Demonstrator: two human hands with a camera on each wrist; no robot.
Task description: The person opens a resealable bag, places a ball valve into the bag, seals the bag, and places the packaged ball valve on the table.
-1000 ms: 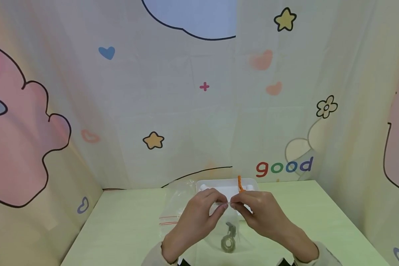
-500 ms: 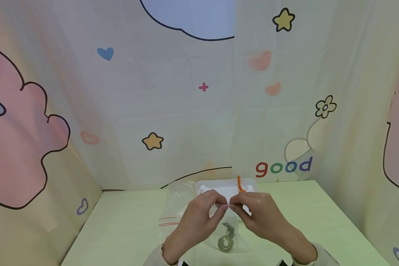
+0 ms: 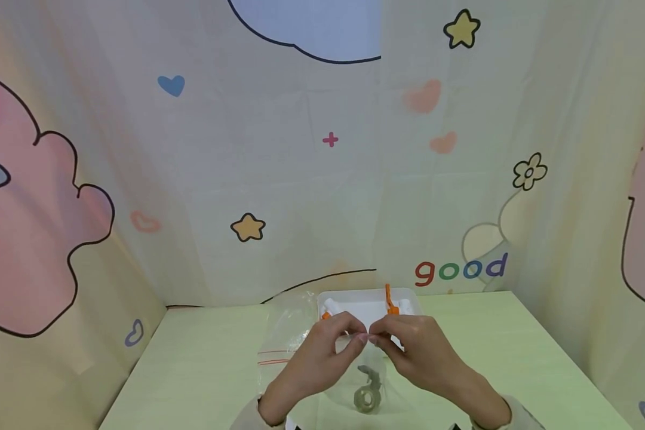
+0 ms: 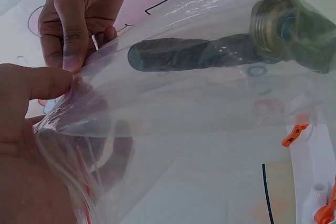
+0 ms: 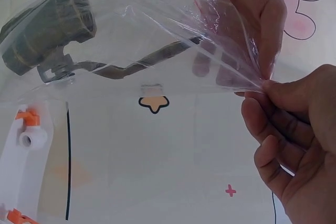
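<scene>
In front of me I hold up a clear zip bag (image 4: 178, 114) by its upper edge. My left hand (image 3: 319, 355) pinches that edge between thumb and index finger. My right hand (image 3: 421, 346) pinches it too, fingertips right beside the left ones. Inside the bag hangs a dull greenish metal valve (image 5: 58, 27) with a threaded round end and a long lever (image 4: 194, 54). In the head view the valve sits low in the bag, below both hands. A red stripe (image 4: 84, 182) runs along the bag near my left palm.
Behind my hands stands a white tray (image 3: 362, 297) holding white plastic valves with orange handles (image 3: 393, 310). Another clear bag (image 3: 287, 334) with red zip lines lies on the pale green table (image 3: 193, 370) at the left. A printed curtain (image 3: 279, 149) closes off the back.
Both hands have come down slightly, and the right fingertips have moved left to meet the left ones. The bag with the valve has swayed and sunk a little.
</scene>
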